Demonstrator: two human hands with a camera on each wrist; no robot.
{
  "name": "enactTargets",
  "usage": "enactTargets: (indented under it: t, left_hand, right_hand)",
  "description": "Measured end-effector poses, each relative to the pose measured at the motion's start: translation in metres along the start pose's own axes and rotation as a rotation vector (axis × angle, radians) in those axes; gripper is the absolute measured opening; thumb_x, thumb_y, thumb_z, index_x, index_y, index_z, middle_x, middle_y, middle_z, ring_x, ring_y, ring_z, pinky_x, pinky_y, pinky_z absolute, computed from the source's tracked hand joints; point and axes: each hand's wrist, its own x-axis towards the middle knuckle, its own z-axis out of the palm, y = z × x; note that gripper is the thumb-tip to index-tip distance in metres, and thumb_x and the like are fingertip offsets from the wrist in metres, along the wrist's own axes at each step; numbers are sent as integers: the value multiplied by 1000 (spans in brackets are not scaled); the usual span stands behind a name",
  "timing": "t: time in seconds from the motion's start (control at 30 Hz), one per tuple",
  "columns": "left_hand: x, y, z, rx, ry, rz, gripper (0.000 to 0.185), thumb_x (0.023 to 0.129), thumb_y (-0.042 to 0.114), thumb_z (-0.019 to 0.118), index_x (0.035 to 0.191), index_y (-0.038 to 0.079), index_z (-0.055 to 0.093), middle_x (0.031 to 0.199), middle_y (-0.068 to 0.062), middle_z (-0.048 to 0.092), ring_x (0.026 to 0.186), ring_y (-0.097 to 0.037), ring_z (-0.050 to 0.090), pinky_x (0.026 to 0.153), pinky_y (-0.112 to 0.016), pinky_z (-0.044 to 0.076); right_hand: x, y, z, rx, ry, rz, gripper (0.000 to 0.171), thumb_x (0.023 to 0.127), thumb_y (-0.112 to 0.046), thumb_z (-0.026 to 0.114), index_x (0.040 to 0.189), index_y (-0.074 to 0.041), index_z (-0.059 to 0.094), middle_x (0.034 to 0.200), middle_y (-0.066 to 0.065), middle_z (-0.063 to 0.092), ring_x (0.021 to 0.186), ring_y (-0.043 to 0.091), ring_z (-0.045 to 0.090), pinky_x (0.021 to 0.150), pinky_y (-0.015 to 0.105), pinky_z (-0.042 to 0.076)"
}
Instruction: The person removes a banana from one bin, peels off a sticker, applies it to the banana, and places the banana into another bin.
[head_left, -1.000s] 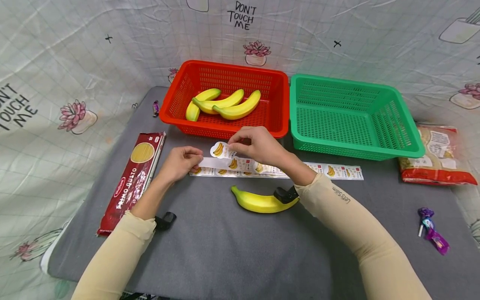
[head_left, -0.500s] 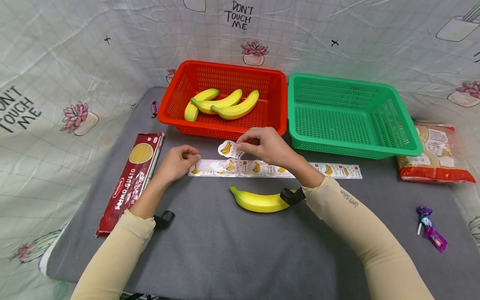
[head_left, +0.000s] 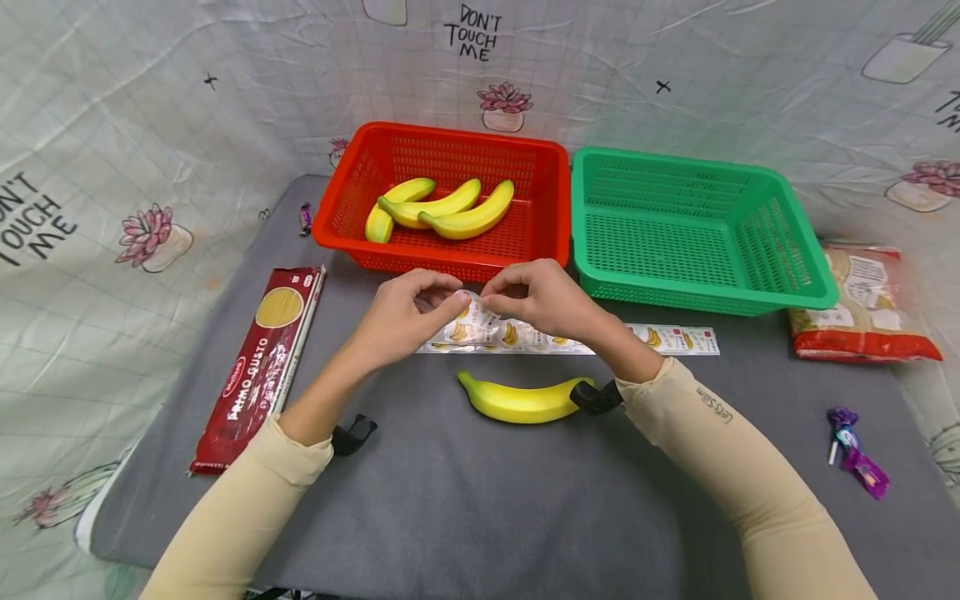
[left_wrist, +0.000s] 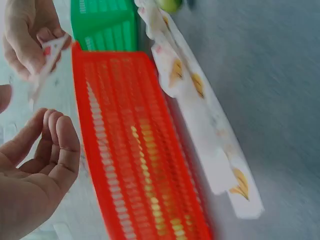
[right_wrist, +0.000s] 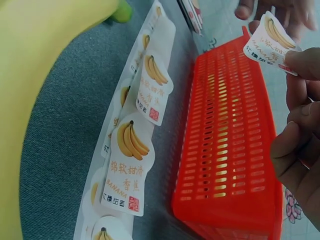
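My right hand (head_left: 546,296) pinches a peeled banana sticker (right_wrist: 270,45) by its edge between thumb and forefinger. Facing it, my left hand (head_left: 401,321) has its thumb and fingers spread around the sticker's free end; in the left wrist view a gap shows and no grip is visible. Below both hands lie strips of banana stickers (head_left: 652,337), overlapping on the table, with a bare patch of backing paper at their left end. A single banana (head_left: 517,402) rests on the grey cloth in front of the strips, its stem to the left.
Behind the strips stands a red basket (head_left: 551,242) with 3 bananas (head_left: 468,218). A green basket (head_left: 697,296) adjoins it on the right. A red pasta pack (head_left: 255,367) lies left; a food bag (head_left: 862,300) and wrapped candies (head_left: 847,437) lie right.
My left hand has left the strip's left end and moved right, up to the sticker. My right hand, still pinching the sticker, has shifted slightly right.
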Motion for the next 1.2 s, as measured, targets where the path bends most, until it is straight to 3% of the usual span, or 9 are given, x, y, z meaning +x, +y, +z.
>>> enactTargets:
  t: [0.2,0.33,0.53,0.63,0.77,0.9,1.03,1.2]
  left_hand:
    - [2,8,7,5,-8,11,12,96,20,71,101,10,74,84,-5,67,73,-19,56,66,-28,46]
    - [1,8,9,7,-19,5,11,97,19,69,101,10,74,80,-4,65,70,-19,53,61,-26,42]
    - [0,8,13,-7,-16,2,14,99,20,67,104,8,72,86,-7,66,74,-20,56,65,-27,45]
    - [0,9,15,-22,-10,1,14,100,20,67,104,8,70,90,-7,67,78,-19,58,70,-28,48]
    - [-1,12,20,-51,-27,10,14,100,20,66,104,7,70,91,-8,68,80,-20,59,72,-29,48]
    - [-2,14,26,-63,-39,26,13,100,19,67,103,7,70,89,-8,68,77,-19,59,69,-28,48]
    - [-6,15,32,-5,-55,47,12,100,19,67,103,8,69,85,-6,66,72,-17,55,65,-26,45]
    - [-14,15,43,126,-106,93,10,99,19,68,100,9,66,80,-2,63,68,-13,53,63,-27,44]
  right_hand:
    - [-3,-1,4,-10,-9,-1,9,94,-18,74,99,-12,80,88,1,76,72,15,60,66,28,51]
    - [-5,1,4,-12,-5,5,8,94,-18,75,97,-12,80,89,0,75,74,15,60,67,28,51]
    - [-14,1,-3,-43,5,8,12,93,-21,76,102,-13,79,90,0,73,73,16,58,66,27,49]
    - [-22,4,-7,-47,-30,46,16,93,-26,76,102,-14,78,84,-1,70,69,16,55,63,27,47]
    - [-31,9,-8,-38,-89,79,14,94,-28,75,94,-14,75,72,-2,62,62,15,49,58,25,41]
    - [-38,11,-6,-42,-80,83,17,94,-26,75,84,-14,70,65,-3,52,59,15,45,56,25,35]
    - [-46,12,-5,-51,-77,83,21,93,-26,76,79,-14,66,63,-4,47,59,14,44,55,24,34]
    - [-59,12,0,-59,-135,52,25,93,-23,75,74,-15,62,61,-7,45,57,10,42,55,23,33]
